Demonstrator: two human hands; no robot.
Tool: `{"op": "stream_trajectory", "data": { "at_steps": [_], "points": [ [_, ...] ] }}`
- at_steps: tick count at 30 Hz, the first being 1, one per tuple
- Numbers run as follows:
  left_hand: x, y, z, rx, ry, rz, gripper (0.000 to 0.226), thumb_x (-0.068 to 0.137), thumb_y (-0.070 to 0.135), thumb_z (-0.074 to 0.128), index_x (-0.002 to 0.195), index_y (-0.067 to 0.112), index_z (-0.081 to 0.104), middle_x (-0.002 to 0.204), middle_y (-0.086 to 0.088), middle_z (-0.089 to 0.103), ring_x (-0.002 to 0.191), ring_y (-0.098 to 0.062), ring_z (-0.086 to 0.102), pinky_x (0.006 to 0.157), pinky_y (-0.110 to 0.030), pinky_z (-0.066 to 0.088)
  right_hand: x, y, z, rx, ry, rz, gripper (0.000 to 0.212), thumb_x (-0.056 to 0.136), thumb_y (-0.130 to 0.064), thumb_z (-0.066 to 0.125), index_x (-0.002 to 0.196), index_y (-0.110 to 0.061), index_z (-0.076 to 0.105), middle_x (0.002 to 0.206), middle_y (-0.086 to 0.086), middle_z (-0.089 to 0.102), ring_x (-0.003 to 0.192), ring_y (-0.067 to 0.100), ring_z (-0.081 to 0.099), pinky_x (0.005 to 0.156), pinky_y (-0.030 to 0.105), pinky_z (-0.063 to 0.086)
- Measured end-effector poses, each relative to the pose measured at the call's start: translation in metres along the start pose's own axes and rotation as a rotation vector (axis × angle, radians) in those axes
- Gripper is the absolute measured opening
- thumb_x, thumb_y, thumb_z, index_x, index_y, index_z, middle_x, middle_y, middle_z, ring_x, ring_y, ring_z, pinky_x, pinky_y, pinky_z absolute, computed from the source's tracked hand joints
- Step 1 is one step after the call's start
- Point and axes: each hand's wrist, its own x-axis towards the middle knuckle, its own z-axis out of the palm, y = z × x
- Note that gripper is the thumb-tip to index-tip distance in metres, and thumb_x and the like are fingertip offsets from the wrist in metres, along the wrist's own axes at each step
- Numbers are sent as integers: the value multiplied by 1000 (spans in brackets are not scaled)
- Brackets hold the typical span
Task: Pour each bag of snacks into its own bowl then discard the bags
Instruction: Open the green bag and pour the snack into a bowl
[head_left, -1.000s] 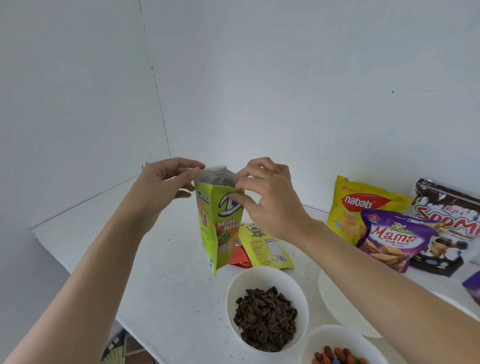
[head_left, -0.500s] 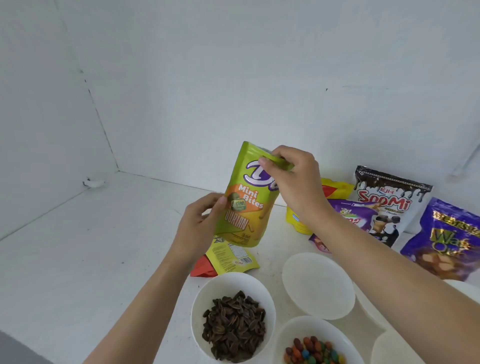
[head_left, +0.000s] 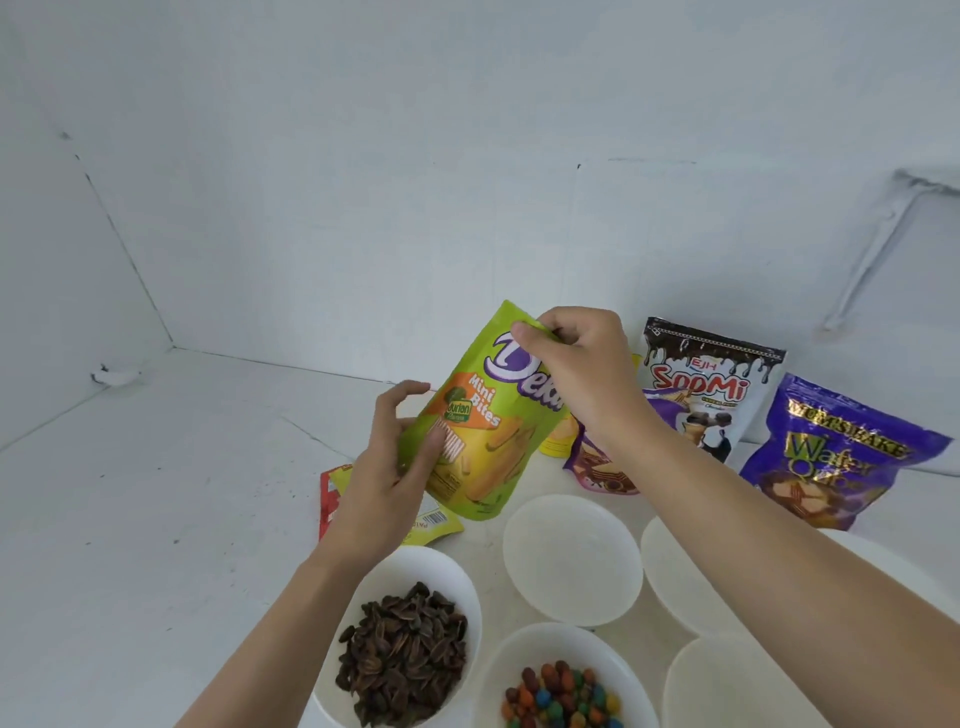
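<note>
While right hand (head_left: 576, 374) pinches green bag (head_left: 488, 415) top corner, left hand (head_left: 387, 478) grips lower side.

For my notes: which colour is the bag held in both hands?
Lime green snack bag, with orange and purple print; head view.

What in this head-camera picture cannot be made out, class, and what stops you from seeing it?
- Green bag: whether its top is open, hidden by the right hand.
- Yellow bag behind it: its label, covered by the green bag and the right wrist.
- Flat wrappers on the table: their print, under the left hand.
- Candy bowl: cut off by the bottom edge.
</note>
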Motion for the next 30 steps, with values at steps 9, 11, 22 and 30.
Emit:
{"op": "stream_trajectory", "data": {
  "at_steps": [9, 11, 22, 30],
  "points": [
    [-26, 29, 31, -429, 42, -217, 29, 100, 34, 53, 129, 34, 53, 132, -2, 63, 112, -30, 70, 90, -64, 56, -11, 6, -29, 260, 24, 148, 36, 90, -23, 71, 82, 11, 62, 75, 30, 53, 68, 17, 49, 64, 30, 37],
    [-30, 27, 35, -492, 68, -241, 30, 99, 30, 56, 129, 34, 53, 137, 1, 61, 117, -35, 67, 89, -75, 50, -17, 11, -31, 260, -9, 149, 36, 90, -22, 72, 81, 11, 61, 69, 17, 47, 67, 14, 45, 63, 28, 34],
    [-49, 15, 25, -505, 115, -194, 30, 95, 13, 62, 124, 21, 60, 134, -11, 63, 114, -36, 68, 79, -43, 62, -24, 39, -56, 206, -292, 67, 27, 84, -25, 79, 103, -29, 60, 88, -6, 74, 102, 15, 66, 96, 40, 45],
    [-53, 8, 10, -267, 73, -204, 41, 91, 27, 74, 129, 23, 59, 126, -4, 67, 112, -33, 68, 92, -51, 57, -30, 68, -50, 297, -434, 106, 10, 89, -12, 74, 96, -14, 66, 64, 5, 53, 65, 12, 51, 74, 31, 38]
  ]
}}
